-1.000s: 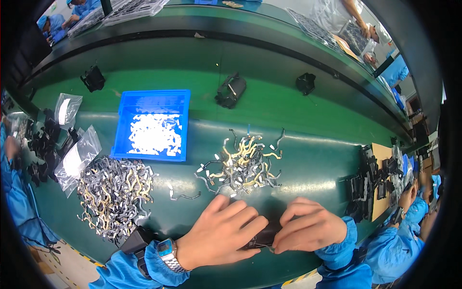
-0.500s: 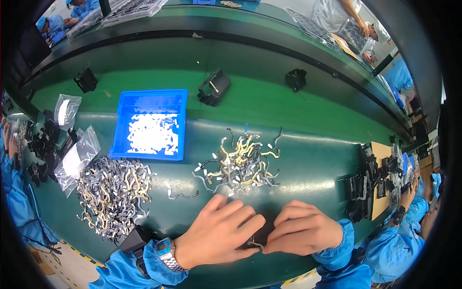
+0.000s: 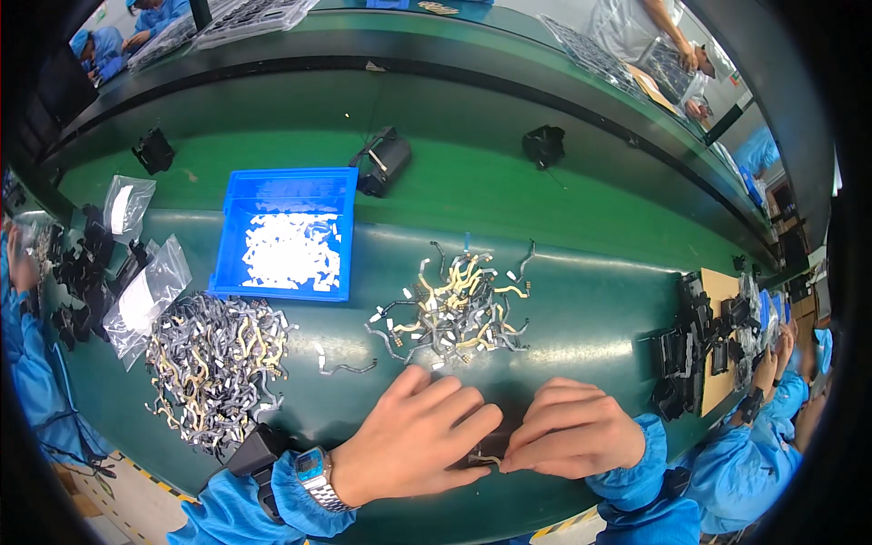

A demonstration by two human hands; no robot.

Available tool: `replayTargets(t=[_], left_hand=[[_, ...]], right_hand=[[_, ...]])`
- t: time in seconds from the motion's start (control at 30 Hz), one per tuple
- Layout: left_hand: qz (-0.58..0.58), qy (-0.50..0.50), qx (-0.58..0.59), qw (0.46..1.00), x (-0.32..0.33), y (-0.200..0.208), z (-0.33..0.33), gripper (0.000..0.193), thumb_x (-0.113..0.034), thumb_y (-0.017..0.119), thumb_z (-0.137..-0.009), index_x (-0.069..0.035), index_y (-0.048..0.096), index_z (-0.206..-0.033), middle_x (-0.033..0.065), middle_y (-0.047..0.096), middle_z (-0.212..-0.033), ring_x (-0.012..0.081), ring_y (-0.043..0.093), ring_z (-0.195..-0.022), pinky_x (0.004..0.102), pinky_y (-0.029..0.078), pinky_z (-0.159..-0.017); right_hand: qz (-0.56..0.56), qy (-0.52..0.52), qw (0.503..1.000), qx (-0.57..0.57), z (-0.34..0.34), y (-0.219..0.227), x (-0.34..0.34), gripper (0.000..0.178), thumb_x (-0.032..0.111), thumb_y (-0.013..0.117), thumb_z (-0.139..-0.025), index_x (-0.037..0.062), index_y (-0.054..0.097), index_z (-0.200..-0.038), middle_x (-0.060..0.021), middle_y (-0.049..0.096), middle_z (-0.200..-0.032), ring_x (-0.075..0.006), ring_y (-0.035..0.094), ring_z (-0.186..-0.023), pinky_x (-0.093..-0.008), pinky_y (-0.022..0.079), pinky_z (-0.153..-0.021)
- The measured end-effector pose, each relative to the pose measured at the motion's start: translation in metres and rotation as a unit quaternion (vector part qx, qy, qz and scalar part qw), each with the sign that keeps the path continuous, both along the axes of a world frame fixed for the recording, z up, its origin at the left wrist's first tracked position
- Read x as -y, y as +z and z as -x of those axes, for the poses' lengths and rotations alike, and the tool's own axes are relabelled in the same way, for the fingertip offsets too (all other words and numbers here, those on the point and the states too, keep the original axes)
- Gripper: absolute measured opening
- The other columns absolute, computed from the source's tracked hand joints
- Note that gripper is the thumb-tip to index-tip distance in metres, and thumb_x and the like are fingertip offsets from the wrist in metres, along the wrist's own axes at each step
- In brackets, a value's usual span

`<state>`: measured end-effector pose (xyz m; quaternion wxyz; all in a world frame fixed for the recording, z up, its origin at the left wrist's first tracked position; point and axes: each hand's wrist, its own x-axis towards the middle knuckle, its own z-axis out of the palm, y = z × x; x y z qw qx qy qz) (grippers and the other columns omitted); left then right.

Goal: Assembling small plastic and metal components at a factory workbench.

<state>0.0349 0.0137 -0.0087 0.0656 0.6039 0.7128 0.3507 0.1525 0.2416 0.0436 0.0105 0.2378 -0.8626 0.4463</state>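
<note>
Low in the middle, both hands work close together over the dark green table. My left hand (image 3: 422,440) and my right hand (image 3: 577,431) pinch a short, thin cable (image 3: 489,460) between them; fingers cover most of it. A watch (image 3: 312,468) sits on my left wrist. Just beyond the hands lies a loose pile of short grey and yellow cables (image 3: 459,313) with small white ends. To the left is a bigger, denser heap of similar cables (image 3: 218,368). Between the piles one dark cable (image 3: 350,367) lies alone.
A blue bin (image 3: 289,188) of small white pieces (image 3: 291,254) stands beyond the left heap. Clear plastic bags (image 3: 150,295) and black parts (image 3: 89,250) lie at left. More black parts (image 3: 695,345) stand by cardboard (image 3: 720,318) at right, near a co-worker's sleeve (image 3: 749,463).
On the far green strip, the black parts have shifted left. My hands have hardly moved and keep their pinch on the cable. At right, a co-worker's hand has moved slightly.
</note>
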Motion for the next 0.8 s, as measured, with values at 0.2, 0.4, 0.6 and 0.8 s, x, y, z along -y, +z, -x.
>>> replayTargets(t=[0.2,0.4,0.6,0.8], left_hand=[[-0.001,0.002,0.000,1.000,0.000,0.001,-0.001,0.044,-0.039,0.089,-0.076,-0.017,0.071,-0.109,-0.0029,0.064,-0.096,0.0168,0.060,-0.086,0.0363,0.039,-0.080],[0.002,-0.002,0.002,1.000,-0.001,0.000,0.000,0.045,-0.040,0.090,-0.076,-0.017,0.071,-0.110,-0.0027,0.064,-0.097,0.0170,0.060,-0.086,0.0366,0.039,-0.081],[0.012,-0.008,0.000,1.000,0.000,0.002,0.001,0.047,-0.041,0.090,-0.075,-0.017,0.071,-0.110,-0.0030,0.064,-0.097,0.0170,0.060,-0.086,0.0366,0.039,-0.081],[0.001,-0.012,0.003,1.000,0.002,-0.001,-0.002,0.054,-0.041,0.089,-0.075,-0.015,0.063,-0.113,0.0011,0.056,-0.097,0.0202,0.058,-0.094,0.0402,0.039,-0.082]], right_hand=[[0.019,0.011,1.000,0.005,0.001,-0.006,0.001,0.026,0.006,0.085,-0.083,0.0108,0.082,-0.109,-0.0018,0.075,-0.105,-0.0229,0.068,-0.088,-0.0352,0.051,-0.078],[0.049,0.012,0.998,0.030,0.000,-0.008,0.004,0.024,0.004,0.083,-0.084,0.0102,0.082,-0.107,-0.0029,0.076,-0.105,-0.0235,0.068,-0.086,-0.0354,0.051,-0.077],[0.046,-0.045,0.996,0.063,-0.001,-0.001,-0.002,0.020,0.004,0.086,-0.081,0.0097,0.083,-0.100,-0.0029,0.077,-0.100,-0.0231,0.068,-0.079,-0.0355,0.052,-0.073],[0.057,-0.038,0.996,0.051,0.000,-0.004,0.012,0.020,0.004,0.085,-0.081,0.0109,0.083,-0.099,-0.0020,0.077,-0.098,-0.0225,0.068,-0.078,-0.0351,0.052,-0.072]])
